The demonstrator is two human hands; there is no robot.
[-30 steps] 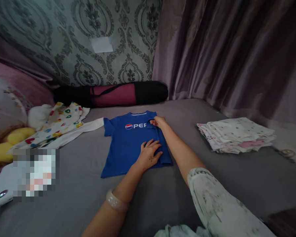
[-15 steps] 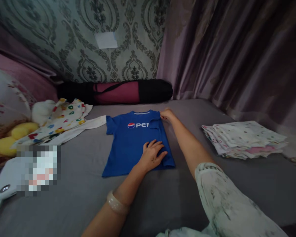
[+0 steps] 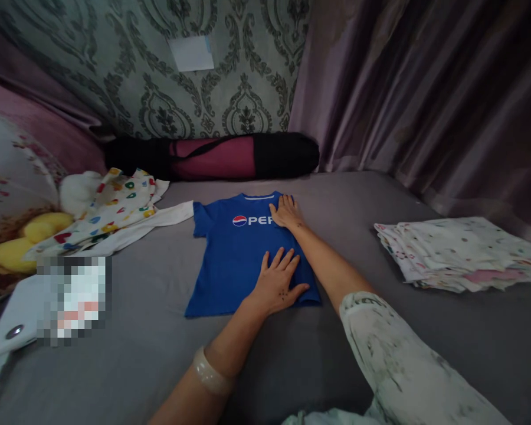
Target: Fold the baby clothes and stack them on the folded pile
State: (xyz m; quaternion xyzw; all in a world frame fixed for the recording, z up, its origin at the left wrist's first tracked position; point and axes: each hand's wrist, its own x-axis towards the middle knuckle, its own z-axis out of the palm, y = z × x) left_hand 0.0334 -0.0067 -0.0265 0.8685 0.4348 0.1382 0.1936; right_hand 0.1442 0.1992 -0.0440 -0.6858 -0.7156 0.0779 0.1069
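A blue T-shirt point(image 3: 230, 265) with a round red, white and blue logo and white letters lies on the grey bed sheet point(image 3: 137, 354), its collar toward the wall. Its right side is folded inward, cutting off the lettering. My left hand point(image 3: 277, 282) rests flat on the lower right part of the shirt, fingers spread. Higher up, my right hand point(image 3: 285, 212) lies flat on the folded edge beside the collar, its fingers stretched out. Neither hand grips the cloth.
To the right lies a stack of folded white printed clothes point(image 3: 451, 251). A white patterned garment point(image 3: 119, 203) and a yellow plush toy point(image 3: 30, 239) lie on the left. Behind is a black and maroon roll bag point(image 3: 212, 156). A pixelated object point(image 3: 71, 301) sits at left.
My right hand has let go of the shirt's right shoulder edge and now lies flat on the fold. My left hand stays on the lower part, fingers spread wider. The view has tilted slightly.
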